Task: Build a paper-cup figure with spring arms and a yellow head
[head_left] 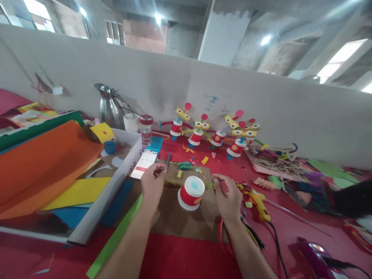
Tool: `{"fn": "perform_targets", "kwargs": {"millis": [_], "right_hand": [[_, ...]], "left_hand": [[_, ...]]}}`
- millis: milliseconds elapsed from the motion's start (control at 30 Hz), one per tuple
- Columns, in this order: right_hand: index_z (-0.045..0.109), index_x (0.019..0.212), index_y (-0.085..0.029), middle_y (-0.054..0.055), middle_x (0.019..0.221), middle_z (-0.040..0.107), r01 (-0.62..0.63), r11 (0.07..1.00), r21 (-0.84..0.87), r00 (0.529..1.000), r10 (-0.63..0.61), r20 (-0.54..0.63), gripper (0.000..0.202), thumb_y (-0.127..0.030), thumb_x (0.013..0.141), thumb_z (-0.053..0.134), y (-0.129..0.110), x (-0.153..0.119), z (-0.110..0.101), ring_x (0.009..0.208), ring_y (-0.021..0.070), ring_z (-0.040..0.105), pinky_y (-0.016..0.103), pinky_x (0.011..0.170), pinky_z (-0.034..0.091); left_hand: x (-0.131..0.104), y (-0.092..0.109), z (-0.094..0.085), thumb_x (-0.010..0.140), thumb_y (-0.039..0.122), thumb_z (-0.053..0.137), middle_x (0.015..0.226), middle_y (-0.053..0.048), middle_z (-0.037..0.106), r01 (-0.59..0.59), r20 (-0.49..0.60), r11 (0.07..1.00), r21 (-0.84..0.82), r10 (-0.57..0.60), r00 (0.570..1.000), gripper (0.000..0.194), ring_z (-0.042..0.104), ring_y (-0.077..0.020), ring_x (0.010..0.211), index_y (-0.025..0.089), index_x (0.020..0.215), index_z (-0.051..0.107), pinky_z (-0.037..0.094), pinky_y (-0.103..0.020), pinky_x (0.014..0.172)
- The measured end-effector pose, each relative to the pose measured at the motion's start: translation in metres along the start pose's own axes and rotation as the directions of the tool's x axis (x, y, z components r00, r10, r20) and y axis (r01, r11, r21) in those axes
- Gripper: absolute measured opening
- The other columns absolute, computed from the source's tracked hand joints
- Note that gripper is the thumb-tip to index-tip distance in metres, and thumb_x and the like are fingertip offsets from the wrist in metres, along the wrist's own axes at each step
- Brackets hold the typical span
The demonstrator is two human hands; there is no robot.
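Observation:
An upturned paper cup (190, 197) with a red band stands on a brown cardboard sheet (174, 223). Its white base faces up and bears a pale blue patch. A coiled pipe cleaner (173, 183) in orange and green sticks out to its left, and a yellow-green one (209, 186) to its right. My left hand (154, 184) is closed, thumb and forefinger together by the left coil's outer end. On the other side, my right hand (228, 195) has its fingers curled at the right coil's tip. The exact grip points are partly hidden.
Behind the cardboard stand several finished cup figures (195, 136). A phone (144, 164) lies beyond my left hand, near a box of coloured sheets (80, 228). At right are a yellow glue gun (260, 205), its cord, and a purple device (318, 255).

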State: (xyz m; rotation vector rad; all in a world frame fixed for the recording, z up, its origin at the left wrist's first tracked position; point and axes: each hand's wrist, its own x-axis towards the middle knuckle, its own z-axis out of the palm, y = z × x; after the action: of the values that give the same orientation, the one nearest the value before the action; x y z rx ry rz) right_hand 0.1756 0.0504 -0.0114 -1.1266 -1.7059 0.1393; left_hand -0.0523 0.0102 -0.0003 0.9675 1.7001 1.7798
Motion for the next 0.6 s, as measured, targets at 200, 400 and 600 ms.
{"fn": "perform_targets", "kwargs": {"millis": [200,400,600], "right_hand": [[0.069,0.092,-0.02,0.007,0.09,0.073,-0.027,1.0,0.005,1.0,0.027,-0.014,0.021,-0.032,0.091,0.052,-0.003,0.001,-0.003,0.088,0.0227,0.065,0.036,0.082,0.047],[0.068,0.088,-0.02,0.007,0.086,0.073,0.052,0.999,-0.013,0.996,-0.053,-0.071,0.02,-0.026,0.091,0.05,-0.011,0.005,-0.008,0.084,0.0219,0.064,0.035,0.079,0.044],[0.069,0.087,-0.021,0.005,0.084,0.073,0.098,0.992,-0.084,0.991,-0.105,-0.087,0.021,-0.018,0.088,0.048,-0.014,0.008,-0.011,0.081,0.0212,0.063,0.035,0.081,0.038]], "left_hand": [[-0.004,0.0,0.003,0.068,0.015,0.064,0.079,-0.003,0.066,-0.066,0.026,0.993,0.102,0.063,0.998,0.018,0.06,-0.0165,0.07,0.018,0.085,0.067,0.047,-0.029,0.069],[-0.006,0.006,0.001,0.09,0.036,0.045,0.086,-0.006,0.072,-0.198,0.13,0.872,0.448,0.156,0.979,0.03,0.062,-0.0202,0.078,0.019,0.09,0.07,0.045,-0.03,0.072],[0.026,0.002,0.026,0.076,0.028,0.064,0.079,-0.005,0.075,-0.276,0.398,0.763,0.584,0.027,0.917,0.012,0.066,-0.0208,0.075,0.021,0.077,0.073,0.044,-0.028,0.067]]}}
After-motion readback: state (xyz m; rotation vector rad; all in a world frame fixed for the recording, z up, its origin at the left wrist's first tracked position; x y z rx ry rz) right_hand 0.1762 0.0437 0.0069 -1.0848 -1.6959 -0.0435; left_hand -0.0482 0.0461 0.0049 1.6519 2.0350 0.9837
